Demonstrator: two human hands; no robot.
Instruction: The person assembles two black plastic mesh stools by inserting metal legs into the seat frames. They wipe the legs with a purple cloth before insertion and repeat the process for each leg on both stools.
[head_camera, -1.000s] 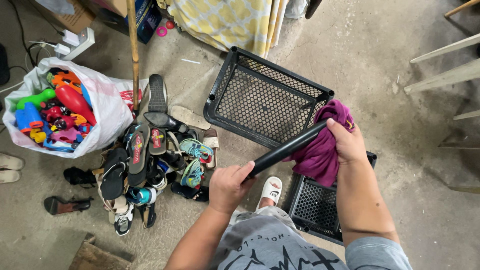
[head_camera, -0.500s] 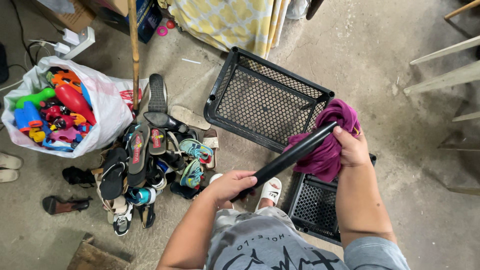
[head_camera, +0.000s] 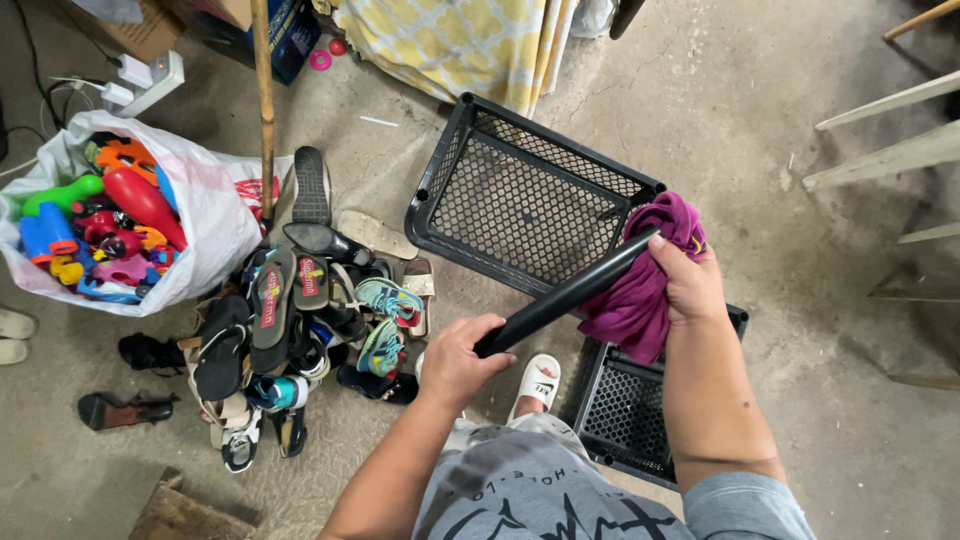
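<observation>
Two hands were on one black round plastic bar (head_camera: 565, 293), held slantwise above the concrete floor (head_camera: 760, 130). Left hand (head_camera: 455, 358) had fingers clamped around its lower end; right hand (head_camera: 688, 280) had fingers closed on a bunched purple cloth (head_camera: 640, 300) against its upper end. Black mesh crate (head_camera: 520, 200) lay tipped just behind, shoe pile (head_camera: 290, 320) to the left.

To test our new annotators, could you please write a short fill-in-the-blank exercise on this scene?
1. The left hand grips one end of a black ____.
2. The right hand presses a ____ cloth against it.
3. The white bag holds plastic ____.
4. The shoes lie in a ____.

Missing: tube; purple; toys; pile
</observation>
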